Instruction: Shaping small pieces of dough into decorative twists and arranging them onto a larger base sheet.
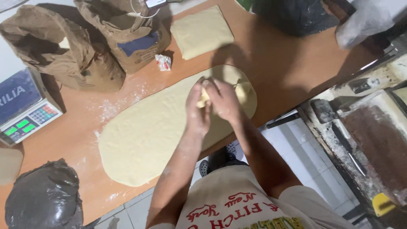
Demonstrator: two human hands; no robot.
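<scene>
A long oval sheet of pale dough (148, 131) lies flat on the brown wooden table (288, 63). Both my hands are together over its right end. My left hand (197, 111) and my right hand (224, 101) press a small yellowish lump (204, 98) between them, just above the sheet. Both forearms are dusted with flour. A folded square slab of dough (202, 31) rests farther back on the table, apart from the sheet.
Two brown paper sacks (59, 46) (131, 29) stand at the back left. A digital scale (25, 112) sits at the left edge. Black plastic bags lie at front left (44, 199) and at the back (292, 15). A crumpled wrapper (163, 62) lies near the sacks. A worn machine (364, 127) stands right.
</scene>
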